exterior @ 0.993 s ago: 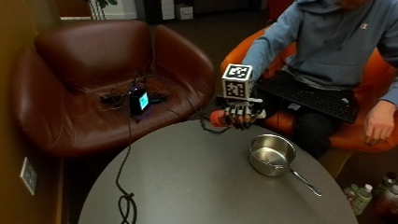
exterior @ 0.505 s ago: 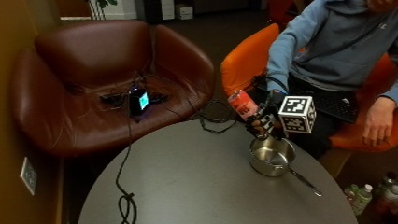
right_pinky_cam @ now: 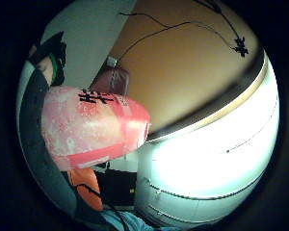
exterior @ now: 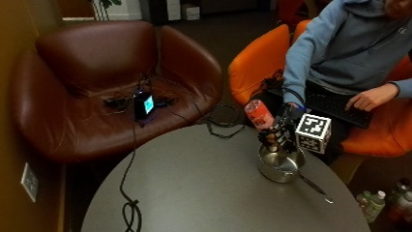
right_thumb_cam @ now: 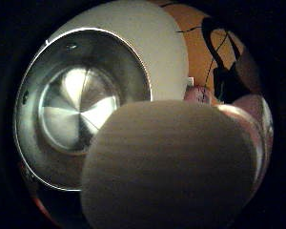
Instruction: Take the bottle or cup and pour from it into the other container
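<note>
Your gloved right hand (exterior: 278,131) holds the red bottle (exterior: 259,115) over the steel pot (exterior: 281,166), and the grip is closed around the lower part of the bottle. The bottle is tilted, with its far end up and away from you and its held end down toward the pot. The pot stands on the round grey desk (exterior: 193,188) near the edge on your side, its long handle lying toward the rim. In the thumb side palm view the pot's shiny inside (right_thumb_cam: 78,107) is just below the hand.
</note>
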Action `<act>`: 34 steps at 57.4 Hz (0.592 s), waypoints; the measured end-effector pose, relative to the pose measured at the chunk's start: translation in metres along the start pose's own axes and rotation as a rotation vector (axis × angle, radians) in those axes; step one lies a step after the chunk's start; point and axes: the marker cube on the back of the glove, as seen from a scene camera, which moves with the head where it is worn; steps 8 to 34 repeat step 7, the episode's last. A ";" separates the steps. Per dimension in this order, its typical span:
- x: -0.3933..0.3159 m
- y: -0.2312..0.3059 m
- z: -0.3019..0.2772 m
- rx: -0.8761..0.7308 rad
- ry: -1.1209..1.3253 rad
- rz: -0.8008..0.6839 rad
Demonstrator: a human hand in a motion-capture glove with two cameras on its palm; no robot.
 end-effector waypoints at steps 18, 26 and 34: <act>-0.006 0.001 0.003 -0.004 -0.029 -0.002; -0.006 0.001 0.003 -0.004 -0.029 -0.002; -0.006 0.001 0.003 -0.004 -0.029 -0.002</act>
